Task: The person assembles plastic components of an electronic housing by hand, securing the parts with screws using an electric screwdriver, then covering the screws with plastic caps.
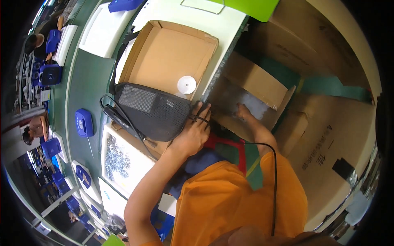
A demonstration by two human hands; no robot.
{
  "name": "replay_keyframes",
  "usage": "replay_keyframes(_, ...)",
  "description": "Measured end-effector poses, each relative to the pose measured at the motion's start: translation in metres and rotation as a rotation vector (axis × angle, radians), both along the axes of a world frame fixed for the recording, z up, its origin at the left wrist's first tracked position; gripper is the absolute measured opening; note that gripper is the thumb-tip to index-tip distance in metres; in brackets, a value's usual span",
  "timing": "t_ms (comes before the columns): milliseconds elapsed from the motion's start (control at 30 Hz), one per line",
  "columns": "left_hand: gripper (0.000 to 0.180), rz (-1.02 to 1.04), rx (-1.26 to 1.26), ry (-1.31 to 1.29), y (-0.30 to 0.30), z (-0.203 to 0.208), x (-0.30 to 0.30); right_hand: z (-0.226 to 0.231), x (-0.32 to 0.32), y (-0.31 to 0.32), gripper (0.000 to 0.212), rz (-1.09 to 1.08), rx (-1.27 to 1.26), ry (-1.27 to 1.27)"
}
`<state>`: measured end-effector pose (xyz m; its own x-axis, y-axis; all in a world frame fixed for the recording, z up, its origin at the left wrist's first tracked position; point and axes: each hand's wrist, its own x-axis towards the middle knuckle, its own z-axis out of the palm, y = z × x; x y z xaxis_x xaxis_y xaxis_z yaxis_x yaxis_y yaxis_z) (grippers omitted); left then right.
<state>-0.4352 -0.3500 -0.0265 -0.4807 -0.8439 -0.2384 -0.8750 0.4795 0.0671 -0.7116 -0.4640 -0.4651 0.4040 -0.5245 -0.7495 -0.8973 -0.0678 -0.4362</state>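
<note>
My left hand [197, 132] lies at the table's edge with its fingers stretched out and apart. Its fingertips are beside the end of a black mesh bag [154, 110], where a thin dark cord crosses them. That bag rests over the near side of a shallow cardboard tray [164, 55]. Inside the tray is a round white disc [186, 85] with a small centre hole. Lower down to the right, my right hand [243, 111] reaches into an open cardboard box [262, 86] with a greyish sheet [255, 107] inside. The right fingers are too foreshortened to read.
Large cardboard cartons [328, 147] stand on the right. A red frame [242, 158] is beside my lap, with a black cable [276, 184] running past my right arm. Left of the bag lie a blue device [84, 123] and white foam trays [104, 28]. Other people work farther left.
</note>
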Motion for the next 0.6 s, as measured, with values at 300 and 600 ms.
replay_keyframes(300, 0.041, -0.039, 0.035, -0.053, -0.011, -0.001, -0.004, -0.099, 0.01, -0.026, 0.127, 0.283, -0.227, 0.222)
replay_keyframes(600, 0.037, -0.162, -0.012, -0.343, -0.011, 0.013, 0.001, -0.055, 0.08, -0.059, 0.123, 0.084, -0.104, 0.266)
